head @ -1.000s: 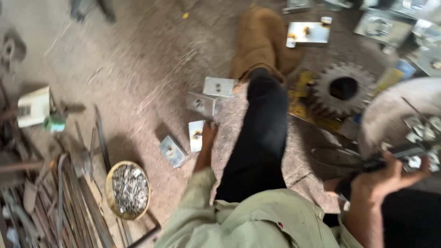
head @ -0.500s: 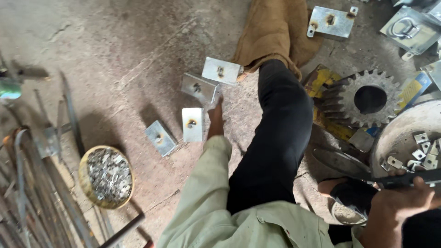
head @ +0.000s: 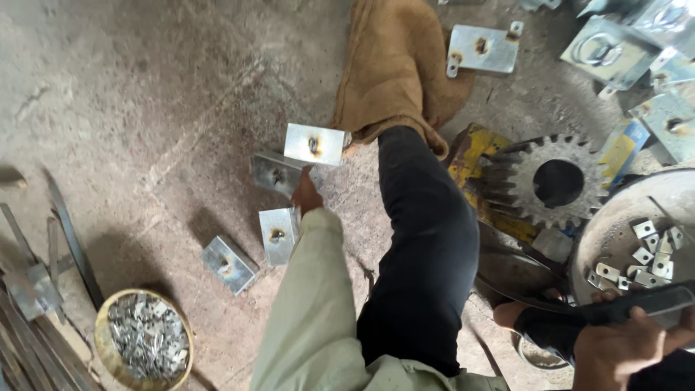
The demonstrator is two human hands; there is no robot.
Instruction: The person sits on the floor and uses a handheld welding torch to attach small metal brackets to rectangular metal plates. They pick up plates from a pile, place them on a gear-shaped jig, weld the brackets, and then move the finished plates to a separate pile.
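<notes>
— What is the left hand [head: 306, 195] doing?
— It reaches to a folded metal plate [head: 276, 172] on the floor [head: 145, 94]; its grip is turned away, so I cannot tell its state.
— And the right hand [head: 626, 347]?
— Half cut off at the edge, fingers wrapped around a dark tool handle [head: 637, 304], whose far end is hidden by the metal basin [head: 608, 232].

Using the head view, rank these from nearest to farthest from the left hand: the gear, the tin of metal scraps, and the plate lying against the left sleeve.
From the left hand:
1. Plate, just below the hand, against the sleeve.
2. Tin of scraps, lower left on the floor.
3. Gear, far right, beyond the dark trouser leg.
</notes>
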